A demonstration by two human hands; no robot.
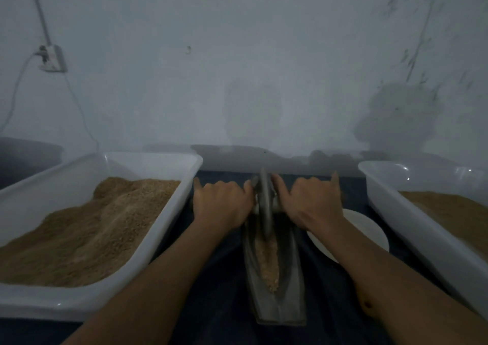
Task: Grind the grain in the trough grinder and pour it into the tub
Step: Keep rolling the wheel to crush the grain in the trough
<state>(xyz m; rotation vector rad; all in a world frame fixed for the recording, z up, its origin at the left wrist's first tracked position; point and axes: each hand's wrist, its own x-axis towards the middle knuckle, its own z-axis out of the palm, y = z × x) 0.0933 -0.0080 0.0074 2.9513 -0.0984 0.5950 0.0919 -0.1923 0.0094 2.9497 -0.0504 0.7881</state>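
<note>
A grey metal trough grinder (287,291) lies lengthwise on the dark cloth in front of me, with tan grain (269,262) in its groove. A grey grinding wheel (264,202) stands upright in the far end of the trough. My left hand (221,204) grips the wheel's axle handle on the left side. My right hand (311,202) grips the handle on the right side. A white tub (169,212) heaped with brown ground grain stands at the left. A second white tub (396,212) holding grain stands at the right.
A white plate (367,233) lies on the cloth between the trough and the right tub, partly under my right forearm. A pale wall rises close behind, with a socket (51,57) and cable at the upper left. A dark container (26,157) sits at the far left.
</note>
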